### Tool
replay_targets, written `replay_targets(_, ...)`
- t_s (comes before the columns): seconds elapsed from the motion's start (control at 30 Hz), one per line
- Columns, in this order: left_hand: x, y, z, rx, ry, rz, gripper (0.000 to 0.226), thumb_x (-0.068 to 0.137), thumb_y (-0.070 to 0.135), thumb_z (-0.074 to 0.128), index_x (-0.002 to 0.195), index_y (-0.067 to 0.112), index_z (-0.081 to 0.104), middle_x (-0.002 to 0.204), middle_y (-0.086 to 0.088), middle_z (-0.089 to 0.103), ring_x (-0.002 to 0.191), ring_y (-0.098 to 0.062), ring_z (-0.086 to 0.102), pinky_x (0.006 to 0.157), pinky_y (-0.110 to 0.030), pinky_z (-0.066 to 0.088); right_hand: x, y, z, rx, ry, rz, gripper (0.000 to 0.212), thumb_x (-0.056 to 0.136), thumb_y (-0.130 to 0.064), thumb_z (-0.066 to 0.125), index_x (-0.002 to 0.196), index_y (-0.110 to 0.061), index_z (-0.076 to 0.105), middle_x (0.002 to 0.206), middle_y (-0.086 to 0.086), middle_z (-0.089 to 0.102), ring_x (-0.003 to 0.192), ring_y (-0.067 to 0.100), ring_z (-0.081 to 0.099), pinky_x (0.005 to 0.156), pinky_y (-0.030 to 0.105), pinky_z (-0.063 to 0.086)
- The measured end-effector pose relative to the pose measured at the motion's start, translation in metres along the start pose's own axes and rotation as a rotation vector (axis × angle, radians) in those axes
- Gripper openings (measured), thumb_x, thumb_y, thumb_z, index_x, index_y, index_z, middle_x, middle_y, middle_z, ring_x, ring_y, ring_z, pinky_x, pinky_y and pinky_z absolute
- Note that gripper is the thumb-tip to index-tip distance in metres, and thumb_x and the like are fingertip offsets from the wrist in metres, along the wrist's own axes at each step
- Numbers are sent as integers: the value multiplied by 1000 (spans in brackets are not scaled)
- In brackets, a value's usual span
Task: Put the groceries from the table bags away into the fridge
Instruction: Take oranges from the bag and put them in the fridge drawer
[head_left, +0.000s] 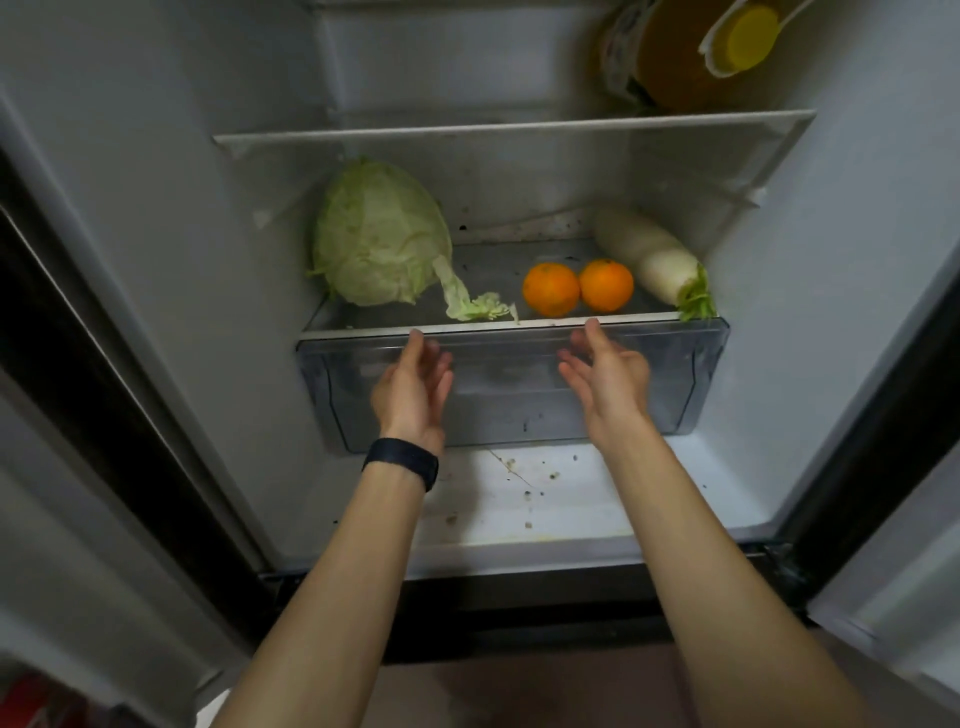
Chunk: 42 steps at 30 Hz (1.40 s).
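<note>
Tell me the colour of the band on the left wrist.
The wristband is black, or a very dark navy, seen best in the head view, the only one.

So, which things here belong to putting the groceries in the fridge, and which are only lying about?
Belong to the job:
- cabbage
- two oranges
- white radish
- clear drawer
- left hand and right hand, both open at the drawer front

Just lying about:
- amber jug with yellow cap on the upper shelf
- crumbs on the fridge floor
</note>
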<state>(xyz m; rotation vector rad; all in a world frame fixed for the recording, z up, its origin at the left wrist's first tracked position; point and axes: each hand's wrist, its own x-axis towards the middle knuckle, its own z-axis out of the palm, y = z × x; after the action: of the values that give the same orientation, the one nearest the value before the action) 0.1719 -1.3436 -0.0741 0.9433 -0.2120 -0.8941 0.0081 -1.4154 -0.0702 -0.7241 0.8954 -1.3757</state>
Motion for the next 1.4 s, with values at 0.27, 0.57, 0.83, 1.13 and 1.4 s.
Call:
replay_targets(0.27,-24,-7,-12,74,7,138,31,95,29,66,113,4,62,98,-7,74,86,-16,74,76,-24,60,-25,-3,-14,-1,8,-46,21,96,-21,67,102,-9,50,90,8,71,75,18,73,66,27,59)
replay_targets(0.57,-93,-7,-38,74,43,220,19,93,28,69,98,11,62,89,-5,75,79,-13,75,68,-23,60,-87,-12,-53,-46,-63,-53,42,95,-24,68,121,7,56,89,7,73,78,18,75,64,26,58)
replay_targets(0.83,-146,-13,-53,60,53,230,29,93,28,69,107,5,61,88,-4,73,75,-12,73,72,-25,61,-130,-17,-75,-30,-34,-47,31,95,-24,69,110,1,60,87,8,72,79,21,74,66,25,58)
replay_targets(1.13,-183,-19,-73,63,73,214,22,93,29,69,95,9,60,87,-2,72,79,-14,72,65,-22,58,-167,-17,-96,-22,-17,-37,18,95,-20,69,88,-6,61,82,7,71,75,21,73,68,27,58)
replay_targets(1.4,-193,-16,-77,62,71,179,27,94,28,68,105,5,59,88,-2,70,77,-14,71,68,-22,60,-183,-19,-99,1,-33,14,37,95,-19,68,112,13,62,82,8,70,73,18,74,65,23,58)
